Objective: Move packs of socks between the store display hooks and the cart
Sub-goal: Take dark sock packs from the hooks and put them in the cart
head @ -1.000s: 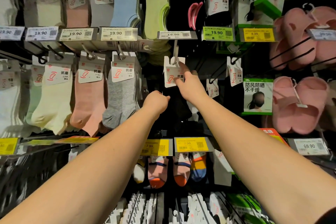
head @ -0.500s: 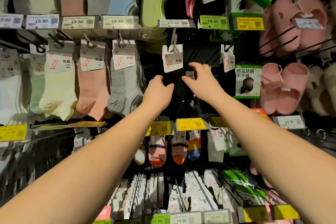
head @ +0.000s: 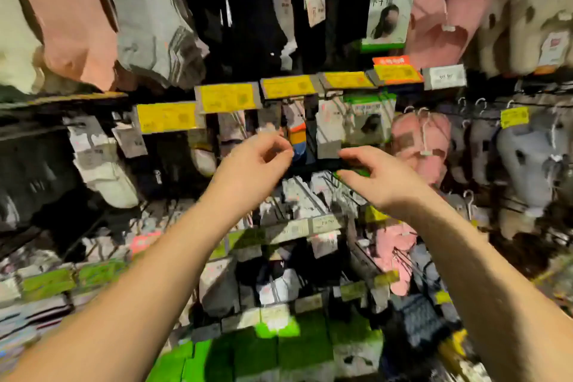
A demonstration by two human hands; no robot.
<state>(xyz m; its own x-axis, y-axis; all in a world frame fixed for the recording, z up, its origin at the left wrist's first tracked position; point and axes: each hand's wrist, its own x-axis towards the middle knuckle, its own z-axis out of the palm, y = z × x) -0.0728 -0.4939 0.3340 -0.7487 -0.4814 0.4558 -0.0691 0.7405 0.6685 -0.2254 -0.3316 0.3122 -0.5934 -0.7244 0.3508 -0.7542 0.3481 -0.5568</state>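
With the left hand (head: 251, 164) and right hand (head: 376, 178) loosely curled, fingers grasping nothing, best lift the orange-and-blue striped sock pack (head: 298, 139) squarely off its hook.

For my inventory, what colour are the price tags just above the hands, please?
Yellow price tags, in the head view.

Dim, uneven light from above leaves deep black gaps between the hanging goods. Motion blur smears the whole view; price tags (head: 228, 97) are unreadable. Wide-angle bending stretches the edges, and the lower shelves look blocky and soft.
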